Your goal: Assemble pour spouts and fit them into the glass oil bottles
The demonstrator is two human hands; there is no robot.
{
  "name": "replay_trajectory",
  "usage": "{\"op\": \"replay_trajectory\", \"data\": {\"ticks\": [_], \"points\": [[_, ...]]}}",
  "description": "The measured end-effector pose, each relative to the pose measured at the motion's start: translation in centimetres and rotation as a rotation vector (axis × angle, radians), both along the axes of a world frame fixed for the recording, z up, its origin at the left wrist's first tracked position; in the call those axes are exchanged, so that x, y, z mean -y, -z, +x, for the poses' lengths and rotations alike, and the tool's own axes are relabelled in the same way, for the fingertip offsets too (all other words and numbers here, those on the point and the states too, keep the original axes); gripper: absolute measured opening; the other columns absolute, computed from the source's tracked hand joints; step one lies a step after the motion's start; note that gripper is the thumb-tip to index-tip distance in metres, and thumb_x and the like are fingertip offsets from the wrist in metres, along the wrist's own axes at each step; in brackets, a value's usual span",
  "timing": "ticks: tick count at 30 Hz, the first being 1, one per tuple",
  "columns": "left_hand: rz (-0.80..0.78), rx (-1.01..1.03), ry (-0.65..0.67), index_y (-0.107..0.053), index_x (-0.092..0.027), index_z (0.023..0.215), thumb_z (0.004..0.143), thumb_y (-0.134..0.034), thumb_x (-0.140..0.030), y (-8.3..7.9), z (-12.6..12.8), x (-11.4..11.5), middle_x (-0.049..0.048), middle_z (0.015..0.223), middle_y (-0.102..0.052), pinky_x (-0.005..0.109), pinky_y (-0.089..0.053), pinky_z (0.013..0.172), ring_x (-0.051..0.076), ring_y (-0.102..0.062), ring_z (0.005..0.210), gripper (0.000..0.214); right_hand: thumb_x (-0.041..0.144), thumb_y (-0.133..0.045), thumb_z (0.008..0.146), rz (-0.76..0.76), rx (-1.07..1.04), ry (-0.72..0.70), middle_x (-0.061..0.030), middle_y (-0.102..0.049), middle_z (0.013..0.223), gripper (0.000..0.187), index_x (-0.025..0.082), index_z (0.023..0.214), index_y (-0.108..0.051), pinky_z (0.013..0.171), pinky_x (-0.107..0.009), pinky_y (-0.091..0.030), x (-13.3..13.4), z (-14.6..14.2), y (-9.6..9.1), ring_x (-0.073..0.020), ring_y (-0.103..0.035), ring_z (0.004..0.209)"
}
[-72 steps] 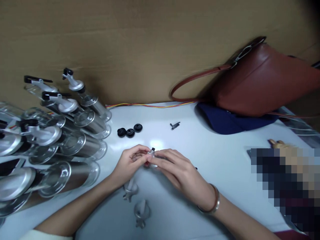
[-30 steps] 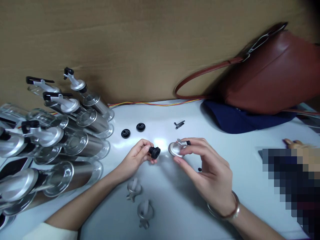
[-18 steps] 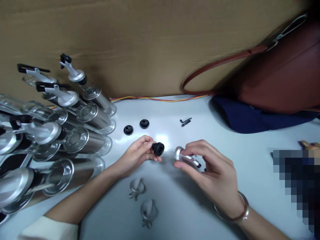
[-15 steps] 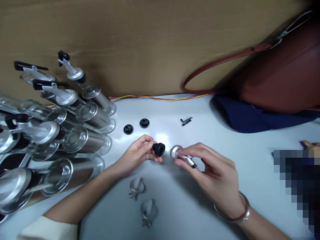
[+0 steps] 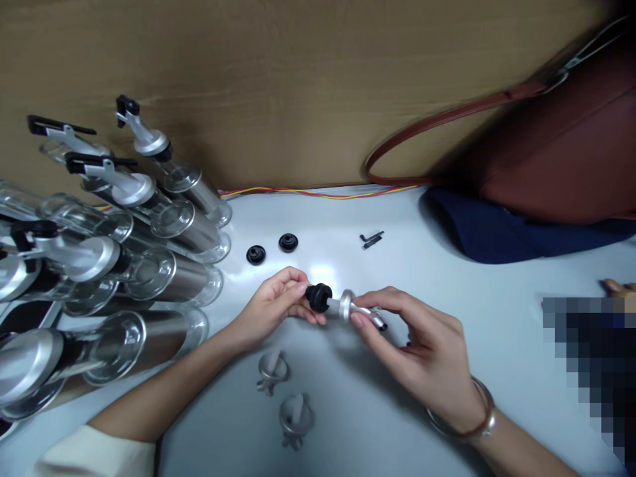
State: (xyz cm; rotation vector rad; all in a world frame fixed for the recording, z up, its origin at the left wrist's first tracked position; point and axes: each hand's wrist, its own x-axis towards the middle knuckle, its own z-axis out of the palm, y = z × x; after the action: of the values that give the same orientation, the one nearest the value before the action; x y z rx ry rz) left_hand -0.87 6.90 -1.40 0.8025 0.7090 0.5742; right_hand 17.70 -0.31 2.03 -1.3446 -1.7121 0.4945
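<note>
Stopper (image 5: 318,296), black, pinched by fingers of left hand (image 5: 275,302) above counter (image 5: 377,414), mid-scene; probably light, rubbery, grippy: hold around ribbed sides. Silver spout (image 5: 347,305), just right, grasped by fingers of right hand (image 5: 422,338), stem (image 5: 334,305) at stopper's mouth; likely stiff, slippery: hold by collar.

Item count, white work surface

Black, round, ribbed stoppers (image 5: 320,298): 3. Loose silver metal pourer heads (image 5: 346,305): 3. Small, thin black lever pieces (image 5: 373,242): apparently 2 in clear view. Cylindrical clear-glass and steel bottles (image 5: 201,195): at least 5; overlap hides the exact total. Reddish-brown leather bag (image 5: 571,146): 1. Navy-blue fabric cap (image 5: 497,232): 1.
</note>
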Motion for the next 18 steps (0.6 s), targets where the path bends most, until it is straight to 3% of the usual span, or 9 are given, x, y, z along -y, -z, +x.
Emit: {"op": "replay_trajectory", "data": {"ticks": [11, 18], "points": [[0.039, 0.038, 0.014, -0.052, -0.015, 0.084, 0.08, -0.068, -0.039, 0.31, -0.27, 0.11, 0.0016, 0.069, -0.068, 0.023, -0.051, 0.063, 0.013, -0.067, 0.063, 0.029, 0.008, -0.058, 0.084, 0.033, 0.039, -0.079, -0.0019, -0.069, 0.08, 0.016, 0.02, 0.094, -0.06, 0.063, -0.023, -0.054, -0.32, -0.04, 0.06, -0.0128, -0.065, 0.07], [0.09, 0.024, 0.068, -0.05, -0.018, 0.094, 0.079, -0.071, -0.025, 0.43, -0.73, 0.32, 0.0013, 0.077, -0.069, 0.021, -0.047, 0.067, 0.011, -0.066, 0.069, 0.026, 0.008, -0.057, 0.085, 0.032, 0.053, -0.086, -0.0031, -0.069, 0.08, 0.016, 0.021, 0.093, -0.061, 0.064, -0.027, -0.055, -0.55, 0.17, 0.29, -0.0153, -0.066, 0.071]]}}
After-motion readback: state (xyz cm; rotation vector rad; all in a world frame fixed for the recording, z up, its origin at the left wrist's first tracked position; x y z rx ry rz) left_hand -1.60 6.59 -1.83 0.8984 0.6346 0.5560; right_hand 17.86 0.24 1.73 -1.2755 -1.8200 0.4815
